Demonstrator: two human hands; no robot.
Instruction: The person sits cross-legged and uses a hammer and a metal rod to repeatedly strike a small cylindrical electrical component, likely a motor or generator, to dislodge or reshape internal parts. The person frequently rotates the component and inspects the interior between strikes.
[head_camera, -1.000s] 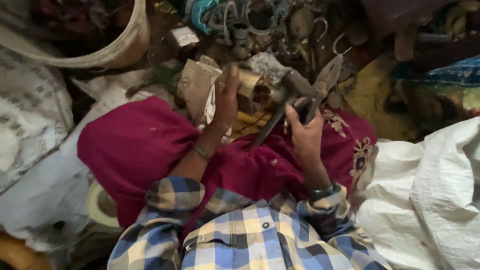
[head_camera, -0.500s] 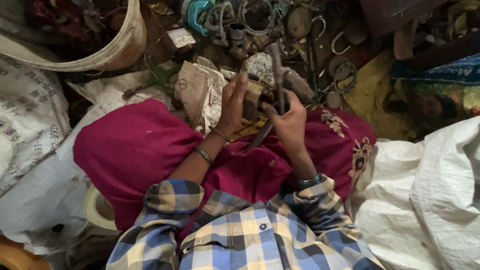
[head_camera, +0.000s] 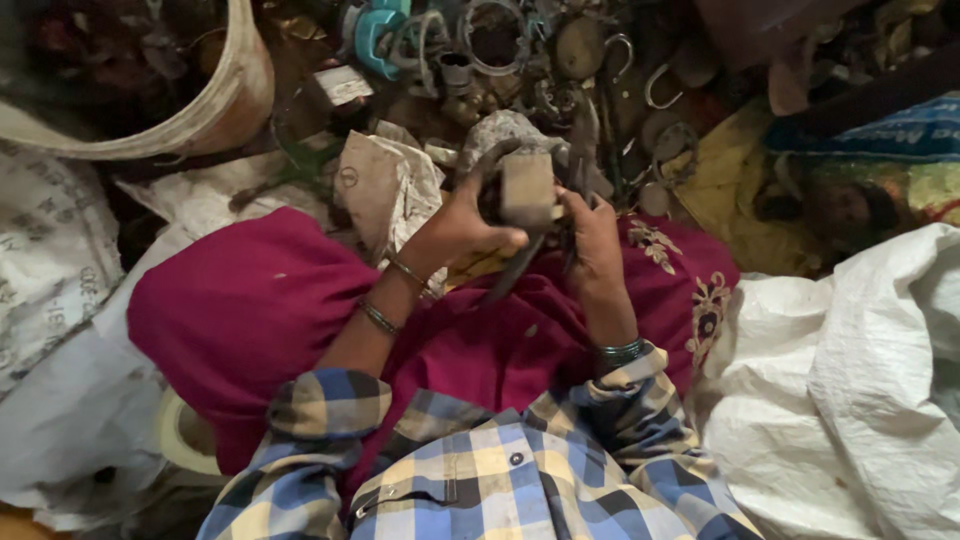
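Both our hands grip the block over the red cloth.
Left hand (head_camera: 470, 225) and right hand (head_camera: 592, 235) clasp the block (head_camera: 527, 188), now raised nearer the scrap (head_camera: 560, 60); little room.

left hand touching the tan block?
Touching. The head view shows the left hand wrapped around the tan block, thumb lying against its lower edge.

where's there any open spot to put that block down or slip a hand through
The barest patch is the magenta cloth over the lap, left of the left hand. The white sack beside the right hand is also bare. Ahead of the brown block, the scrap metal pile of rings and hooks is packed, with no gap for a hand.
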